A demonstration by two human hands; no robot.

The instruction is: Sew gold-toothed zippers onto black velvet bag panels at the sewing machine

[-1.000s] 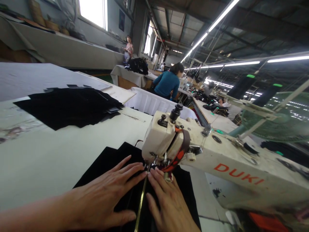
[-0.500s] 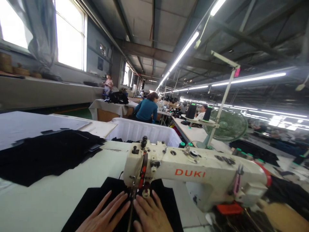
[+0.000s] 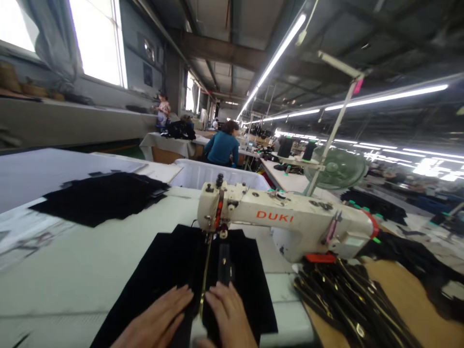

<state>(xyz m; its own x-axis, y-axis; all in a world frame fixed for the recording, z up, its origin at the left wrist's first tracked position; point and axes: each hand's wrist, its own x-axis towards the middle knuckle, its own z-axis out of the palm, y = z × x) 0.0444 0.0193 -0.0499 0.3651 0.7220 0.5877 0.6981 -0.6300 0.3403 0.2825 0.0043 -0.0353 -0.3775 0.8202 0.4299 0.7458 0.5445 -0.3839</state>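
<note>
Both of my hands lie flat on a piece of black fabric [image 3: 170, 266] spread on the table in front of a cream DUKI sewing machine [image 3: 290, 224]. My left hand [image 3: 155, 321] rests with fingers stretched out, left of a gold zipper strip [image 3: 204, 282] that runs up to the needle. My right hand [image 3: 230, 319] presses the fabric just right of that strip, fingers extended. Neither hand grips anything.
A stack of black fabric pieces [image 3: 101, 198] lies at the far left of the table. A pile of black zippers [image 3: 355, 304] sits at the right. A white bin [image 3: 213, 174] stands behind the machine. A person in a teal top [image 3: 222, 147] works further back, beside a green fan [image 3: 339, 169].
The view has pulled back and levelled. My hands have slid toward me along the fabric, away from the needle, leaving more of the zipper strip exposed.
</note>
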